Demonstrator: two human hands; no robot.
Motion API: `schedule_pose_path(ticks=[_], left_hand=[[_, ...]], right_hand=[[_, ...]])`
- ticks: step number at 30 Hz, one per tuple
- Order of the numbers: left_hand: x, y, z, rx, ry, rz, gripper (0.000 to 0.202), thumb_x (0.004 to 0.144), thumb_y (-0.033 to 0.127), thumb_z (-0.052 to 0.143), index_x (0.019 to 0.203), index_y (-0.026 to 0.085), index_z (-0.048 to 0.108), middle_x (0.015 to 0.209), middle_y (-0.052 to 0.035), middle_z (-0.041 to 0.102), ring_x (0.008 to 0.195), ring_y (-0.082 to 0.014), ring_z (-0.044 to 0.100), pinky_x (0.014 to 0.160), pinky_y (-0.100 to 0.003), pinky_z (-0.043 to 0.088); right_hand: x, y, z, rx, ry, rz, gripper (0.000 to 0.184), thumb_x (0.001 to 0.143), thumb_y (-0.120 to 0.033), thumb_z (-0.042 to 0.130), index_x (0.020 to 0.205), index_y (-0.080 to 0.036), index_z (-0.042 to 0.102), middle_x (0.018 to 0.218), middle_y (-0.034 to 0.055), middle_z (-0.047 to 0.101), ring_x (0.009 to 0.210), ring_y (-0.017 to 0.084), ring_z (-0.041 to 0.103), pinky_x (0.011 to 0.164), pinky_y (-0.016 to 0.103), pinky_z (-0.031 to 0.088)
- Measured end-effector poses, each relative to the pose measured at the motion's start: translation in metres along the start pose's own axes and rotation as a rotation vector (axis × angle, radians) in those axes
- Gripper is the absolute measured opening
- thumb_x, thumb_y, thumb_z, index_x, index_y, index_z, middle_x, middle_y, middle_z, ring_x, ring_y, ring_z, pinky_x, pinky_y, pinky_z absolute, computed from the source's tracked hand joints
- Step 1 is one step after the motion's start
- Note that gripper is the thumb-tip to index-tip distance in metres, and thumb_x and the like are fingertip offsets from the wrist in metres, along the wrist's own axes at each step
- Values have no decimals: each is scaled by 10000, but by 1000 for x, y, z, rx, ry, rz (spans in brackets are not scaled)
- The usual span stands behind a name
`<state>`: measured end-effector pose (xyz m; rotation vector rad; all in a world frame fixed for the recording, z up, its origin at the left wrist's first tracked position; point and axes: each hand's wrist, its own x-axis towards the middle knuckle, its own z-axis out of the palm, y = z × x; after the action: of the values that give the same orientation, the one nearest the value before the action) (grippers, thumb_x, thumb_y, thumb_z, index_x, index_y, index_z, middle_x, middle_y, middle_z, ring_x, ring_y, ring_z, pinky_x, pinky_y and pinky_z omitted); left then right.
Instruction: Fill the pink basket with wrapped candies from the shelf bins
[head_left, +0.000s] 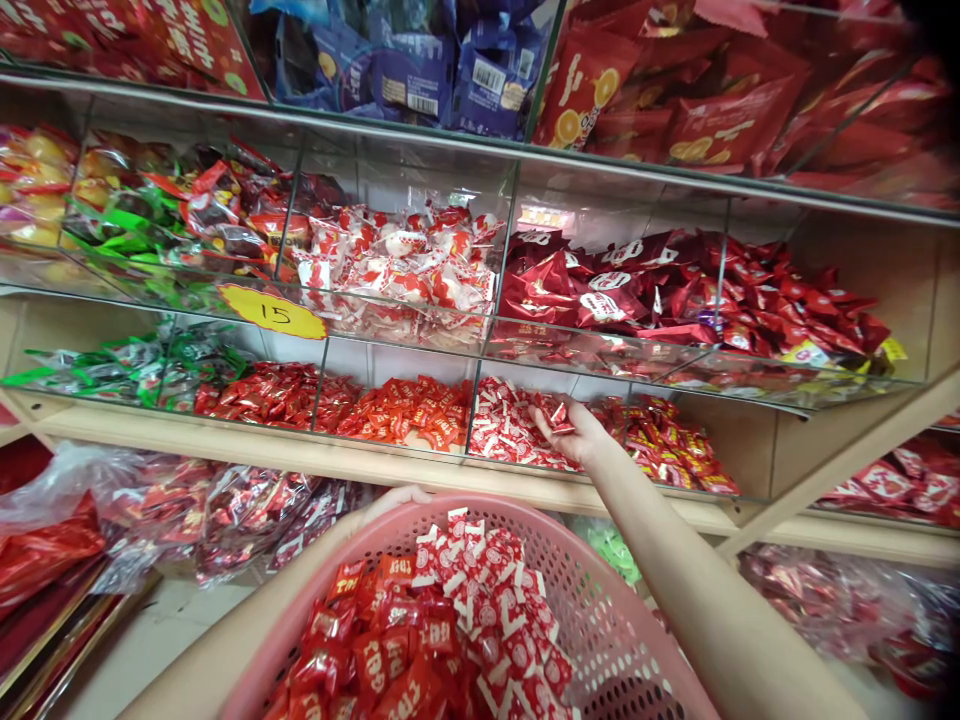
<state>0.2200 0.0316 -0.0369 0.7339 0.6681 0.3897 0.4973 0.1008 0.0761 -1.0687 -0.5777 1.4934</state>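
Note:
My left hand is at the far rim of a pink perforated plastic basket, its fingers closed along the edge and partly hidden. Inside the basket lie red wrapped candies on the left and red-and-white wrapped candies on the right. Reaching over the basket, my right hand is in the lowest shelf's compartment of red-and-white candies. It is turned palm up, with the fingers curled around a red-and-white wrapped candy.
Orange-red candies fill the compartment to the left, yellow-and-red ones the right. Above runs a shelf with clear dividers and a yellow price tag marked 15. Wooden shelf edging and bagged sweets lie below.

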Motion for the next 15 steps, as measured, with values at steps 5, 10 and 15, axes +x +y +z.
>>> schedule_pose_path(ticks=[5, 10, 15], left_hand=[[4, 0, -2, -44, -31, -33, 342, 688, 309, 465, 870, 51, 595, 648, -46, 619, 521, -121, 498, 510, -221, 331], [7, 1, -1, -69, -60, -27, 364, 684, 277, 443, 922, 38, 577, 673, -54, 626, 530, -119, 501, 519, -211, 329], [7, -2, -2, -86, -69, -32, 344, 678, 293, 458, 890, 57, 591, 676, -52, 630, 555, -131, 521, 548, -218, 352]], right_hand=[[-5, -2, 3, 115, -74, 80, 82, 786, -108, 470, 773, -183, 501, 631, -35, 597, 579, 67, 580, 518, 163, 529], [-22, -10, 4, 132, -210, 201, 109, 810, -99, 428, 810, -140, 529, 633, 6, 591, 496, 47, 542, 367, 79, 447], [-64, -3, 5, 48, -504, 244, 90, 781, -204, 522, 854, -157, 544, 744, 7, 601, 458, 14, 493, 272, 39, 311]])
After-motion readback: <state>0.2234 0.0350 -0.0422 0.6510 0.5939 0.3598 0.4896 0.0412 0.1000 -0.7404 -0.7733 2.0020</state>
